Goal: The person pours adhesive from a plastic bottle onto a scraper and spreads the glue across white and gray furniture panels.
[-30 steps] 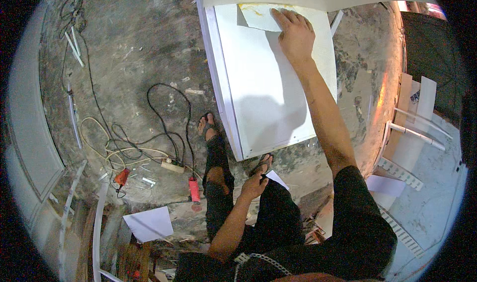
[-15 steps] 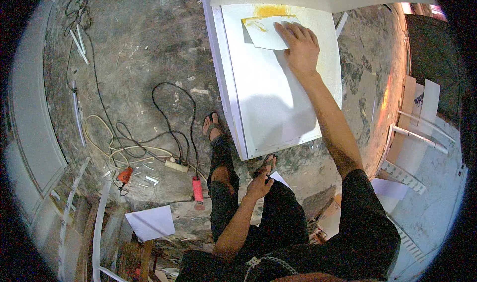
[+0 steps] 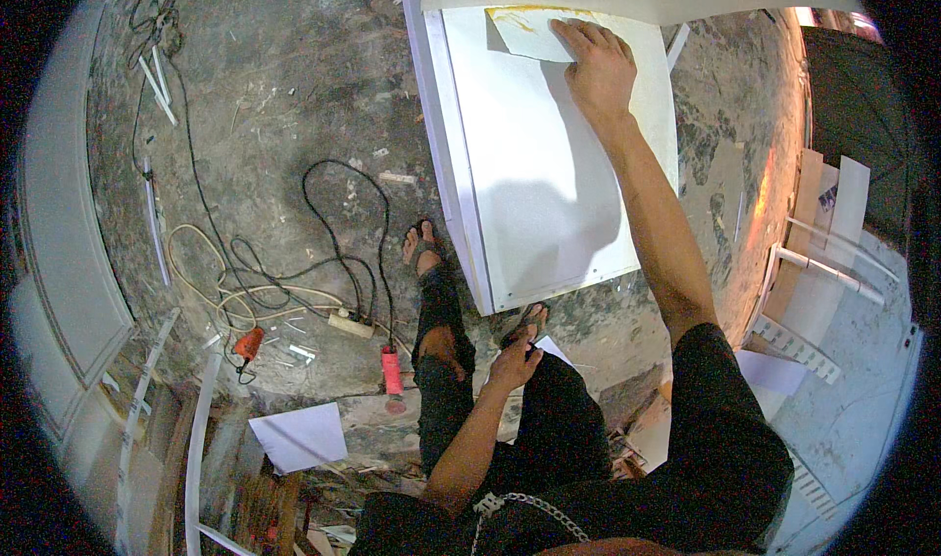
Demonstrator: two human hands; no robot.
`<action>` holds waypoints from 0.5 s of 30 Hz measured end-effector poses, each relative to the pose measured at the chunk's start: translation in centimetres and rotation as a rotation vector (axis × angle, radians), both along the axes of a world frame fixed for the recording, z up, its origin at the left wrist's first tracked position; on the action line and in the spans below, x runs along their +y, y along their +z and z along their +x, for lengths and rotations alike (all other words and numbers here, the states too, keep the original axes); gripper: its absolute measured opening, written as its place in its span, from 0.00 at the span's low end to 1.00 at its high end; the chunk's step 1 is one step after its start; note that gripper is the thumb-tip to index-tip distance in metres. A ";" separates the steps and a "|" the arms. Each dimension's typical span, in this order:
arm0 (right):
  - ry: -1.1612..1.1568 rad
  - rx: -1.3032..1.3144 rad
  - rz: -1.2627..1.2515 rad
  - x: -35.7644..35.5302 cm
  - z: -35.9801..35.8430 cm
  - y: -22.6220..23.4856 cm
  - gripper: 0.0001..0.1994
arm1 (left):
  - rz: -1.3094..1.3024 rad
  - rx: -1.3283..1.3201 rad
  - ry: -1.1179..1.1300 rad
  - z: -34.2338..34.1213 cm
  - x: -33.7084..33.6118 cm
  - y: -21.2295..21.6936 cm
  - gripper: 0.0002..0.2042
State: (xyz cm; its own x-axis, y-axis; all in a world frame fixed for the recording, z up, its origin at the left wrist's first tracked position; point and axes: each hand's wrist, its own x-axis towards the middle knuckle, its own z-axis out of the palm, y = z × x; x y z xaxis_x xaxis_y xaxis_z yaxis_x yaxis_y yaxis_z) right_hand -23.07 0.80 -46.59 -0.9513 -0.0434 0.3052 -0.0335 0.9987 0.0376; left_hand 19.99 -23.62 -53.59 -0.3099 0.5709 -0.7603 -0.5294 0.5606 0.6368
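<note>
On one white panel [image 3: 549, 164], right hand [image 3: 600, 66] presses one sheet [image 3: 529, 32] flat-fingered; left hand [image 3: 517, 360] seemingly empty.

The right hand [image 3: 596, 66] lies flat on a pale sheet [image 3: 529, 32] at the far end of a white panel [image 3: 549, 184] lying on the concrete floor [image 3: 294, 86]. The left hand [image 3: 515, 360] rests near the knee, fingers loosely curled and empty. Cables [image 3: 294, 282] and a power strip [image 3: 350, 324] lie to the left.
</note>
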 end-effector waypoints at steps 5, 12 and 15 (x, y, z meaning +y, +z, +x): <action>-0.002 -0.012 -0.026 -0.4 -0.2 -0.1 0.25 | -0.031 -0.063 -0.005 0.2 -0.3 -0.3 0.31; -0.055 -0.152 0.017 -1.1 3.3 1.1 0.28 | -0.027 -0.029 -0.075 0.8 0.5 -1.2 0.31; 0.044 -0.227 0.000 -2.5 4.3 2.2 0.28 | -0.051 -0.035 -0.056 0.9 -0.4 -1.1 0.31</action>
State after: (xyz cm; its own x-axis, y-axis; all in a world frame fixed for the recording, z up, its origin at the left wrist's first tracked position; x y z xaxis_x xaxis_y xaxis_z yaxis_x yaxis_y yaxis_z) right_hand -18.78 -1.68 -44.44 -0.9927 -0.0866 0.0836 -0.0849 0.9961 0.0245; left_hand 20.88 -24.03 -54.73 -0.2512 0.5468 -0.7987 -0.5174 0.6215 0.5882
